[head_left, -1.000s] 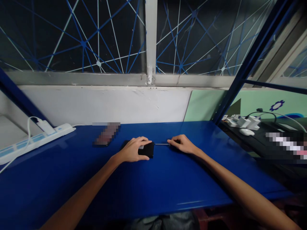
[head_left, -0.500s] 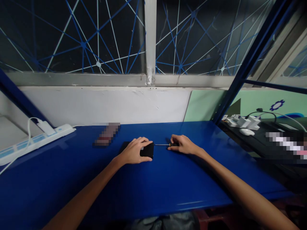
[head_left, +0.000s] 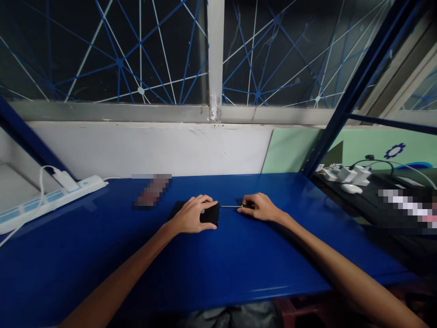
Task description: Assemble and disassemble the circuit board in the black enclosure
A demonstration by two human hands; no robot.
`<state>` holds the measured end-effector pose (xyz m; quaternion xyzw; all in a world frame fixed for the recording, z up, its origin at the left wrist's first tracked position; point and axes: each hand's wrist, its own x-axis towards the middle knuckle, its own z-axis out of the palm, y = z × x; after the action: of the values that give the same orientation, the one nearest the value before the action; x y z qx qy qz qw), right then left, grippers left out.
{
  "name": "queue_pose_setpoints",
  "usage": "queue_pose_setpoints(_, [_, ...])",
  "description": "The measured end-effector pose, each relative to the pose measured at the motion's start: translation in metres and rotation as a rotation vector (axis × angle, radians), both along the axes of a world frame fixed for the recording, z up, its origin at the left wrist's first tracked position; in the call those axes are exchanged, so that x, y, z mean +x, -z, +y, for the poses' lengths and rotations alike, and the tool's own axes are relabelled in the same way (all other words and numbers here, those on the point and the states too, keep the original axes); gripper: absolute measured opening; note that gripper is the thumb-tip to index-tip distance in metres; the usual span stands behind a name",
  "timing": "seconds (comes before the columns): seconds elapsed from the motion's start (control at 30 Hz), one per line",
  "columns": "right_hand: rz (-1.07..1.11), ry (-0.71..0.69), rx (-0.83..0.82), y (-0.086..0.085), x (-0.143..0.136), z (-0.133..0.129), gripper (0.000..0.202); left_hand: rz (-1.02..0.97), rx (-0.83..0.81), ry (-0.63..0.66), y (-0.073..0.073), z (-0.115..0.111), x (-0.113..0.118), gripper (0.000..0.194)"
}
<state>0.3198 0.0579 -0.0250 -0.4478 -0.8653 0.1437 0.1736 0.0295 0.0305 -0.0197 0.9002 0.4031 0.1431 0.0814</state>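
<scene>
A flat black box-shaped object (head_left: pixel 212 214) lies on the blue table. My left hand (head_left: pixel 192 214) grips it from the left, thumb along the near edge and fingers over the top, hiding much of it. To its right, my right hand (head_left: pixel 260 206) is closed round the dark handle of a screwdriver (head_left: pixel 231 207). The thin metal shaft lies level and points left at the object's right side. Its tip is at or very close to that side; whether it touches, I cannot tell.
On the left of the blue table (head_left: pixel 239 264) lies a white power strip (head_left: pixel 51 200) with a plugged-in charger and cable. A blurred-out item (head_left: pixel 152 190) lies behind my left hand. White plugs (head_left: pixel 353 174) and cables stand on a dark surface at the right, beyond a blue post (head_left: pixel 336 123).
The fingers of my right hand have shifted slightly round the screwdriver's handle. My left hand and the black object look the same.
</scene>
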Motion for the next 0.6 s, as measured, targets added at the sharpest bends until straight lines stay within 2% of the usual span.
queue_pose_setpoints(0.1, [-0.056, 0.02, 0.079, 0.001, 0.0, 0.0, 0.035, 0.0, 0.003, 0.005, 0.0, 0.001, 0.0, 0.072])
queue_pose_setpoints(0.23, [-0.088, 0.029, 0.099, 0.0, -0.001, -0.001, 0.034, -0.008, 0.002, 0.014, 0.0, 0.001, -0.001, 0.073])
queue_pose_setpoints(0.43, [0.015, -0.052, -0.027, -0.01, 0.005, -0.002, 0.028, -0.002, -0.019, 0.013, -0.002, 0.0, -0.001, 0.073])
queue_pose_setpoints(0.6, [0.026, -0.027, -0.1, -0.01, 0.008, 0.003, 0.035, 0.006, -0.029, 0.014, -0.003, 0.0, -0.001, 0.072])
